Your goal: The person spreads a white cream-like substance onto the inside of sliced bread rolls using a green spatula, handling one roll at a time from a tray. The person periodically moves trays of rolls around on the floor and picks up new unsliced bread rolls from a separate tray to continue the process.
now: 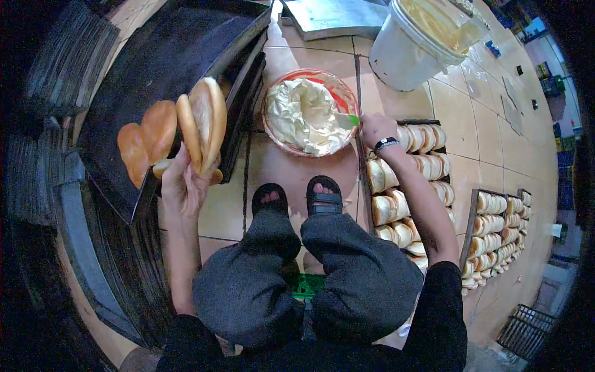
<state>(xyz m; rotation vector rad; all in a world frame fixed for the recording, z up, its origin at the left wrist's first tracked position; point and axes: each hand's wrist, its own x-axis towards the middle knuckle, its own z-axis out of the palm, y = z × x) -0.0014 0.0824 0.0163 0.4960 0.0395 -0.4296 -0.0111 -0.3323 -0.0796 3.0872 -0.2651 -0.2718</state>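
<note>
My left hand (189,180) grips a split bun (211,118), held upright and open over a dark tray. Two or more golden buns (158,130) lie behind it on that tray. My right hand (377,131) is closed on a green-ended spreader (352,120) at the right rim of a red bowl (290,149). The bowl holds a thick mound of white cream (291,108) with a hollow in it.
Stacked dark trays (155,49) fill the left. A white bucket (400,56) of pale paste and a metal sheet (328,15) sit at the top. Trays of cream-filled buns (387,204) (489,226) lie right on the tiled floor (465,136). My sandaled feet are below the bowl.
</note>
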